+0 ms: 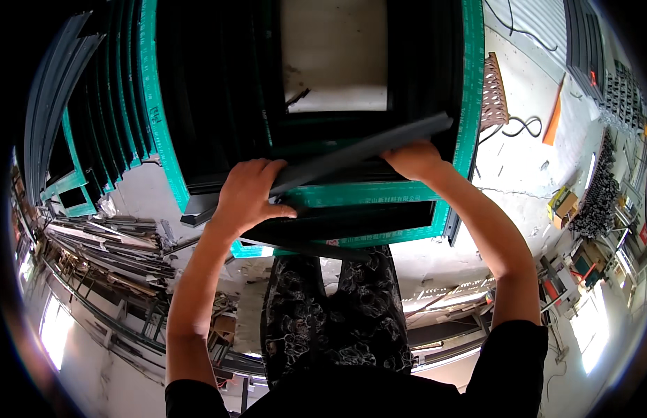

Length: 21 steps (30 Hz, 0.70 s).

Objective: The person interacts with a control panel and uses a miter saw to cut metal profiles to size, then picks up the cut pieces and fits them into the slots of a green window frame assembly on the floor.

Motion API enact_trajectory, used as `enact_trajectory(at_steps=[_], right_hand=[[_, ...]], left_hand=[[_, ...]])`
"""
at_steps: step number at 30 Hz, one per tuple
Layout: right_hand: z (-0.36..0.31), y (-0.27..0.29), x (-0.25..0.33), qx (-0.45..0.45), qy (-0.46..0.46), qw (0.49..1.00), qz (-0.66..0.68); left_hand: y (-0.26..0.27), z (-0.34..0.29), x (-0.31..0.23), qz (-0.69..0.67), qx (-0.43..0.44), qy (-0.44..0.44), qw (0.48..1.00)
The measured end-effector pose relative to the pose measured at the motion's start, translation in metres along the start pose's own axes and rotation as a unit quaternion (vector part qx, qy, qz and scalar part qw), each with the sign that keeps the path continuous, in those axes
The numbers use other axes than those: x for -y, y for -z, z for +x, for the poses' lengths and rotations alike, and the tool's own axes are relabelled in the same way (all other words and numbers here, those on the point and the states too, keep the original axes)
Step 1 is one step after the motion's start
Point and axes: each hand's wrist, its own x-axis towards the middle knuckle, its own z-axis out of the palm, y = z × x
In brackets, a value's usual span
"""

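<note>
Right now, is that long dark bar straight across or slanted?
Slanted. The dark bar runs from the left hand up the picture past the right hand, at an angle to the green strip below.

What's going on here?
A person has both hands on a dark strip, slanted across a green-edged frame. The left hand lies over its lower left part, thumb spread; the right hand grips it near the upper right end. Whether the strip touches the frame is unclear. More green-edged frames stand to the left, with loose bars piled below them.
</note>
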Motion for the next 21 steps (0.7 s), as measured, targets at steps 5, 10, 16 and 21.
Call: enact_trajectory(at_steps=[5, 10, 16, 21], right_hand=[[-0.028, 0.03, 0.015, -0.09, 0.036, 0.989, 0.112], [-0.043, 0.016, 0.004, -0.13, 0.073, 0.982, 0.112], [-0.045, 0.004, 0.011, -0.186, 0.085, 0.978, 0.038], [-0.04, 0.003, 0.003, -0.188, 0.1, 0.977, 0.001]], left_hand=[[0.011, 0.012, 0.015, -0.169, 0.112, 0.118, 0.972], [0.016, 0.032, 0.018, -0.234, 0.23, 0.223, 0.918], [0.01, 0.018, 0.008, -0.219, 0.135, 0.207, 0.944], [0.008, 0.024, 0.014, -0.197, 0.153, 0.172, 0.953]])
